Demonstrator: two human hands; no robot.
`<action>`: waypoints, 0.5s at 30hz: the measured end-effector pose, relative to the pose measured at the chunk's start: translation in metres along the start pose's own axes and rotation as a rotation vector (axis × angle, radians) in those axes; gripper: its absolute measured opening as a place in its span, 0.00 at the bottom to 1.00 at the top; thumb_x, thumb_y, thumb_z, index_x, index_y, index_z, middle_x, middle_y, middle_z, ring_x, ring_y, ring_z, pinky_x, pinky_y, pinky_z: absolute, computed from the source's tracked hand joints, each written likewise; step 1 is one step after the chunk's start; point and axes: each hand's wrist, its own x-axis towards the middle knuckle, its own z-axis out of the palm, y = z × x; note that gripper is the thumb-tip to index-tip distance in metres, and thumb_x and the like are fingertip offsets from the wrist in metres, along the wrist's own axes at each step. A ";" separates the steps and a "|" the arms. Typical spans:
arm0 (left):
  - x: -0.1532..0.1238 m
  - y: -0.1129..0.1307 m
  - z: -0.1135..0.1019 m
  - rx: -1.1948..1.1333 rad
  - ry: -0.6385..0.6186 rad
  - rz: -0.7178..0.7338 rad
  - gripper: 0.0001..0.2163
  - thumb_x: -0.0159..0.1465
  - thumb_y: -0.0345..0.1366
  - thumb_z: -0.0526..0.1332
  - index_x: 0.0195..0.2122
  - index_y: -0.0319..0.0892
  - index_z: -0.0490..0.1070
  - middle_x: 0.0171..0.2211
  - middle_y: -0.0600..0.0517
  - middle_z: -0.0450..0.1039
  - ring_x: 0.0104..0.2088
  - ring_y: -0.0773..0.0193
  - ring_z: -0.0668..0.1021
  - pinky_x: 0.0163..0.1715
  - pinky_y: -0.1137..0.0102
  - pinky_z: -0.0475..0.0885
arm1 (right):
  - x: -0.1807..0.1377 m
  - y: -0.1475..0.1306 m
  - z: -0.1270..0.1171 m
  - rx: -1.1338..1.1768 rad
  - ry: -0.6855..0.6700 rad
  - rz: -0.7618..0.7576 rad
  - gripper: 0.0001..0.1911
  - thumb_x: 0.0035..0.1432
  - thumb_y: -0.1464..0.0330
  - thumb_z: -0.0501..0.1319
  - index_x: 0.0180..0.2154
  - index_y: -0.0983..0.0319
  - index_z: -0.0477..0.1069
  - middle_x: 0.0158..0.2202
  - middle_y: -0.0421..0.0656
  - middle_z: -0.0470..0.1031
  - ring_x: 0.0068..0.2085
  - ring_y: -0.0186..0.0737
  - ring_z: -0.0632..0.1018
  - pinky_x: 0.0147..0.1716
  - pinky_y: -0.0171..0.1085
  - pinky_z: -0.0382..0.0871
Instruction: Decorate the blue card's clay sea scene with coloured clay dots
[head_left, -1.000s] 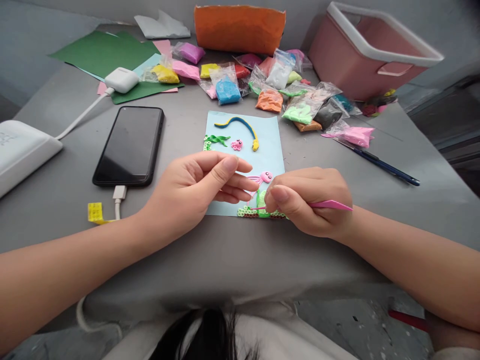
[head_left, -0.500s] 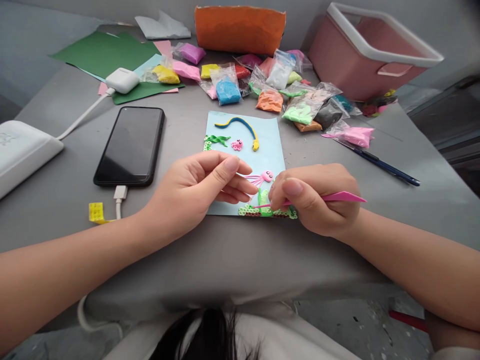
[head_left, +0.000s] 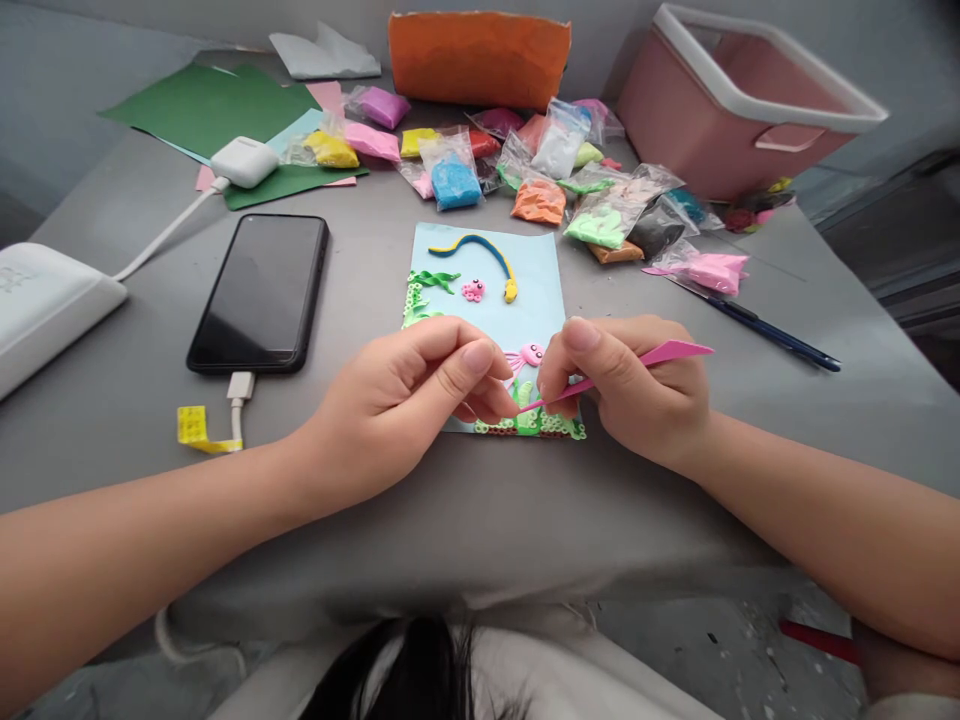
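Observation:
My right hand (head_left: pixel 645 385) grips a pink clay modelling tool (head_left: pixel 675 351), its broad end up to the right and its thin tip down at my left fingertips. My left hand (head_left: pixel 420 395) is closed in a pinch, thumb near the forefinger; whatever is between them is hidden. Beneath both hands lies a light blue sheet (head_left: pixel 525 255) with clay figures on it. These are a blue and yellow eel-like strip (head_left: pixel 491 247), a small pink octopus (head_left: pixel 473 290), a pink jellyfish-like figure (head_left: pixel 532 355) partly covered by my hands, and green weeds (head_left: pixel 525 405) above small rings along the lower edge.
Several bags of coloured clay (head_left: pixel 454 185) lie behind the sheet. A pink bin (head_left: pixel 675 120) and an orange box (head_left: pixel 480 60) stand at the back. A phone (head_left: pixel 259 290), a white power bank (head_left: pixel 52 310) and cables are left; a dark blue pen-like tool (head_left: pixel 780 333) is right.
My left hand has moved slightly right and its fingers have drawn together. My right hand has tilted, bringing the tool's thin tip to the left fingertips. The sheet's lower part has shifted slightly left.

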 end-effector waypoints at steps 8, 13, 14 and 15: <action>0.000 -0.001 -0.001 -0.030 0.033 0.002 0.13 0.72 0.45 0.58 0.35 0.43 0.74 0.31 0.53 0.81 0.33 0.67 0.83 0.36 0.75 0.79 | 0.002 -0.002 -0.001 -0.154 -0.065 -0.057 0.27 0.73 0.62 0.54 0.21 0.62 0.69 0.17 0.36 0.70 0.18 0.26 0.68 0.18 0.28 0.61; 0.000 -0.001 -0.001 -0.018 0.026 0.001 0.13 0.71 0.46 0.59 0.35 0.43 0.75 0.31 0.52 0.81 0.33 0.65 0.82 0.37 0.73 0.80 | 0.001 -0.004 -0.002 -0.210 -0.109 -0.118 0.25 0.72 0.66 0.55 0.20 0.62 0.67 0.16 0.36 0.68 0.18 0.26 0.66 0.18 0.30 0.59; 0.000 -0.001 -0.001 -0.015 0.021 -0.004 0.14 0.71 0.46 0.59 0.35 0.43 0.75 0.31 0.52 0.81 0.34 0.65 0.83 0.37 0.72 0.80 | 0.000 -0.004 -0.002 -0.187 -0.092 -0.121 0.26 0.72 0.65 0.55 0.20 0.62 0.68 0.16 0.36 0.68 0.18 0.26 0.66 0.18 0.30 0.59; 0.000 -0.001 0.000 -0.011 0.016 -0.010 0.14 0.71 0.47 0.59 0.34 0.43 0.75 0.31 0.52 0.81 0.34 0.64 0.83 0.37 0.71 0.80 | -0.001 -0.003 -0.002 -0.142 -0.067 -0.112 0.26 0.72 0.64 0.55 0.20 0.62 0.68 0.16 0.37 0.68 0.18 0.27 0.67 0.18 0.30 0.59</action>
